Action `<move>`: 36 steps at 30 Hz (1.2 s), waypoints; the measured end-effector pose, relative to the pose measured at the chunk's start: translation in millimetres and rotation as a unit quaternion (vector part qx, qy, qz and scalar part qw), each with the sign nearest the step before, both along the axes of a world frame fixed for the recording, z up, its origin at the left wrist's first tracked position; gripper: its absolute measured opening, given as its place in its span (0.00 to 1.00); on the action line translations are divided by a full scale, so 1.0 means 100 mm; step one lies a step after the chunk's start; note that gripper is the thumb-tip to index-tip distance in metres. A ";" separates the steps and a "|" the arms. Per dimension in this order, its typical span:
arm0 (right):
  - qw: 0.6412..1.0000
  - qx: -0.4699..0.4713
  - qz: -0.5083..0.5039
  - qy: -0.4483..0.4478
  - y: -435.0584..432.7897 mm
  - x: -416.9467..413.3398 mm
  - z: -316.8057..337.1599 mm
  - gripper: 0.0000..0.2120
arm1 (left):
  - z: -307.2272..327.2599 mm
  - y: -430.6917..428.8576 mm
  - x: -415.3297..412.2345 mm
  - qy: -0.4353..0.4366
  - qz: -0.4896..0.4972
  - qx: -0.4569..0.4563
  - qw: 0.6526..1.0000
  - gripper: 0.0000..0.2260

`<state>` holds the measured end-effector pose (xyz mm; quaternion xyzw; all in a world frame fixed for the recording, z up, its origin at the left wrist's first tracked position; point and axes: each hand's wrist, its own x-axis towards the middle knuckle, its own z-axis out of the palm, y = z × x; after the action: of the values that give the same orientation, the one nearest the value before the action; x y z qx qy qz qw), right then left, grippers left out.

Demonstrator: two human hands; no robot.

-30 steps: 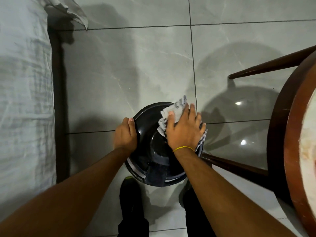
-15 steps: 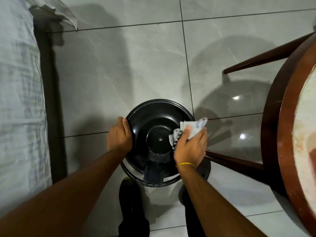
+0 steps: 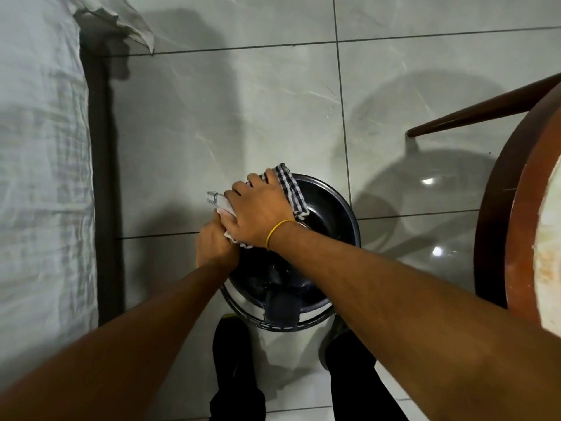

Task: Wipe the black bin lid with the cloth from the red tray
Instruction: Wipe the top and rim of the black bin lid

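The round black bin lid sits on a small bin on the tiled floor, straight below me. My right hand presses a checked grey-and-white cloth flat on the lid's far left rim, fingers spread over it. Cloth ends stick out beyond the fingers at the left and top. My left hand grips the lid's left edge, its fingers partly under my right hand and the cloth. The red tray is out of view.
A bed with a pale sheet runs along the left. A dark round wooden table with slanted legs stands at the right, close to the bin. My feet are just below the bin. Grey floor tiles lie beyond.
My right hand has swept the cloth from the lid's right side across to its far left rim, over my left hand. The left hand stays on the lid's left edge.
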<state>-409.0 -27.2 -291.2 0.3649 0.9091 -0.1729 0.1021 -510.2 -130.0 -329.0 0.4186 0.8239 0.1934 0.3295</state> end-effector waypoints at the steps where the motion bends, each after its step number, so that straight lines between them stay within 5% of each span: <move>1: 1.000 0.004 0.006 0.000 0.01 0.03 -0.01 0.27 | 0.00 -0.01 0.02 -0.001 0.006 0.004 1.000 0.18; 5: 0.998 0.020 -0.060 -0.001 0.04 0.19 -0.03 0.29 | 0.04 -0.01 0.07 0.029 0.013 0.039 0.999 0.19; 9: 0.964 0.024 -0.266 0.002 0.00 0.55 -0.03 0.33 | 0.05 0.01 0.13 0.080 0.008 0.003 0.997 0.17; 12: 0.894 0.023 -0.448 -0.011 -0.21 0.89 -0.07 0.36 | 0.04 0.01 0.19 0.086 -0.001 -0.005 0.996 0.16; 17: 0.726 0.003 -0.685 0.053 -1.07 1.12 -0.04 0.37 | 0.01 0.00 0.18 0.087 -0.001 0.003 0.996 0.18; 23: 0.645 -0.033 -0.761 0.068 -1.56 0.82 0.00 0.39 | -0.01 0.01 0.18 0.078 -0.011 0.021 0.997 0.19; 27: 0.667 -0.019 -0.744 0.047 -1.59 0.85 -0.06 0.39 | 0.00 0.02 0.15 0.060 -0.030 0.017 0.998 0.18; 36: 0.822 0.053 -0.566 0.009 -1.27 1.00 -0.16 0.40 | -0.04 0.02 0.11 0.056 -0.051 0.017 0.997 0.18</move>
<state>-309.0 -154.4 -306.7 0.8190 0.5509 -0.1552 -0.0411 -499.4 -128.3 -333.0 0.4758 0.8153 0.1664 0.2851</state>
